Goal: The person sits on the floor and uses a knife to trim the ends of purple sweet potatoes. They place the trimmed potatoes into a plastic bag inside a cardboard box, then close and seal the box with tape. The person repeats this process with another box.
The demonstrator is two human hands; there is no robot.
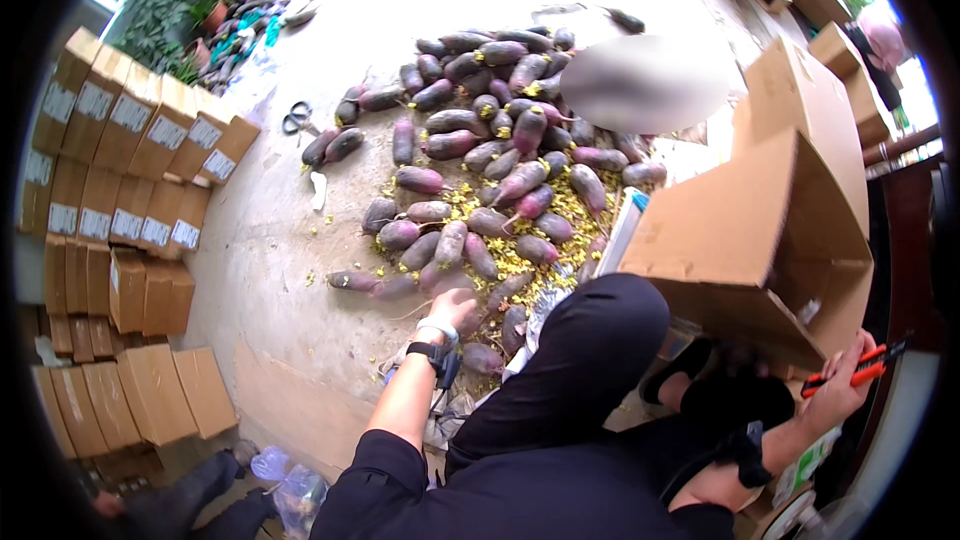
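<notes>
My left hand (456, 311) is at the near edge of a pile of dark purple radish-like roots (450, 241). Its fingers are blurred against a purple root (444, 279), so I cannot tell whether they grip it. To the right, my right hand (844, 382) is closed around an orange-and-black hand tool (855, 372), probably snips, whose dark tip points up and outward. That hand is beside an open cardboard box (705, 214), whose inside is mostly in shadow. Yellow leaf trimmings (495, 251) lie among the roots.
Stacked cardboard boxes (127, 217) with labels line the left side. Black-handled scissors (298, 118) and a white scrap (319, 191) lie on the floor. Another person's legs (180, 491) show at lower left beside a plastic bag (292, 491). A person (877, 52) is at upper right.
</notes>
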